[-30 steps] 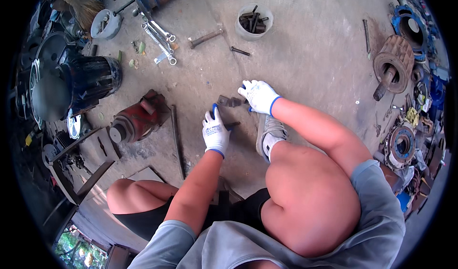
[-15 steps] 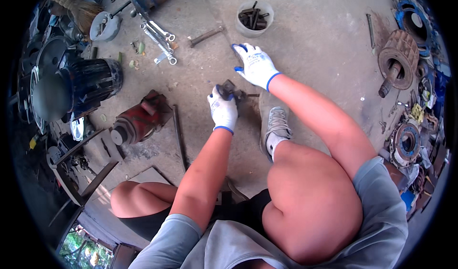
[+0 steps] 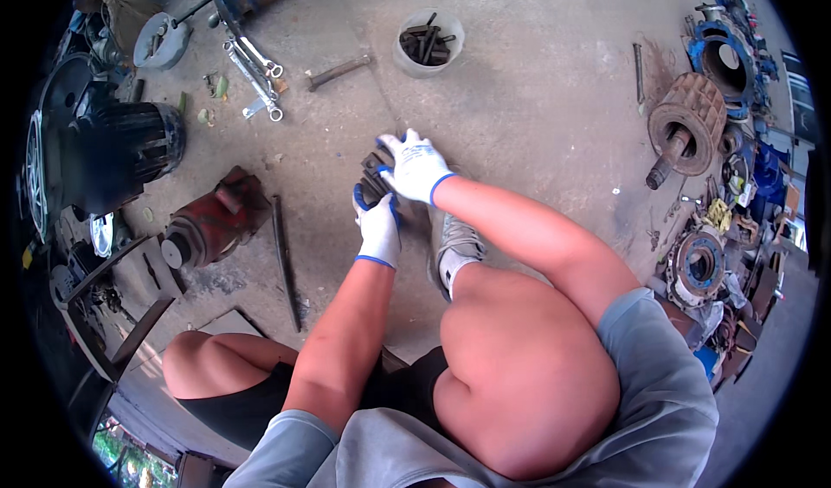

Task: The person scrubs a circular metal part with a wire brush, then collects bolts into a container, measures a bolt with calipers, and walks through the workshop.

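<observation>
Both my hands wear white knit gloves with blue fingertips and cuffs. Over the concrete floor, my left hand (image 3: 378,232) grips a dark blocky metal part (image 3: 373,167), its fingers closed about the lower end. At the upper right of that part is my right hand (image 3: 419,170), index finger and thumb spread. Its thumb lies against or just beside the part; the contact is too small to tell. What the left palm covers is hidden.
A hammer (image 3: 338,73) lies ahead, left of a clear tub (image 3: 403,62) of dark bolts. Several wrenches (image 3: 257,81) are farther left. A red jack-like tool (image 3: 212,221) and a dark bar (image 3: 285,263) lie at left. A ribbed metal rotor (image 3: 691,118) sits at right.
My right hand has come down and left to the dark metal part. The part has turned in my left hand and now points up and left. The whole view has shifted.
</observation>
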Motion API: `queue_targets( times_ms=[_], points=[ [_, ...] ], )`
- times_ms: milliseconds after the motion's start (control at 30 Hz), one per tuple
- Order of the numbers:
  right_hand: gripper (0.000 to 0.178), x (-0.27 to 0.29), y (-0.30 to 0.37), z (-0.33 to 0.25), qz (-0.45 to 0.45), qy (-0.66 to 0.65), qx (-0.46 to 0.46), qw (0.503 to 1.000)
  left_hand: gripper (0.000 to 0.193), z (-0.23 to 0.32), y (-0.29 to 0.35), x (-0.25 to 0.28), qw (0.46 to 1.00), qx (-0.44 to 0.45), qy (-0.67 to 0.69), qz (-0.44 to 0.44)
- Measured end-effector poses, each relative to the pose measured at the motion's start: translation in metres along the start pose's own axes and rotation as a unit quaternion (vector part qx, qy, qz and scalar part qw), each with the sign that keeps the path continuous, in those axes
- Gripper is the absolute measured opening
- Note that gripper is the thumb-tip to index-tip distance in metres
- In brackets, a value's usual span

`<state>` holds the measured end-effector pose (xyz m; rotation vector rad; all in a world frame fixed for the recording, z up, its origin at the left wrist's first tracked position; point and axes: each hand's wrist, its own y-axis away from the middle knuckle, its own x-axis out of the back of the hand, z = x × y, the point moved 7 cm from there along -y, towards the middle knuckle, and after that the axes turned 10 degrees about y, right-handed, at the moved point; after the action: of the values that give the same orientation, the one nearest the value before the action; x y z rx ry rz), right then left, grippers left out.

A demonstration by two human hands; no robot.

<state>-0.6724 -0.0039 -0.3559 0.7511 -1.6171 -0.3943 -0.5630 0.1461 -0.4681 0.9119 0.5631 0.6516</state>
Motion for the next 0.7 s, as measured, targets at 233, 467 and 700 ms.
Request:
queue_targets(
  times_ms=[233, 467, 700],
  points=[
    [0.057, -0.033, -0.002, -0.008, -0.072, -0.27, -0.038, 0.959, 0.054, -0.006, -0.021, -0.056, 0.876, 0.185, 0.365, -0.256],
    [0.059, -0.049, -0.001, 0.015, -0.011, -0.282, -0.085, 0.956, 0.034, 0.002, -0.018, -0.054, 0.954, 0.177, 0.199, -0.14],
    [0.057, -0.029, 0.006, 0.015, 0.001, -0.199, -0.105, 0.974, 0.039, -0.007, -0.037, -0.056, 0.924, 0.204, 0.297, -0.126]
  ],
)
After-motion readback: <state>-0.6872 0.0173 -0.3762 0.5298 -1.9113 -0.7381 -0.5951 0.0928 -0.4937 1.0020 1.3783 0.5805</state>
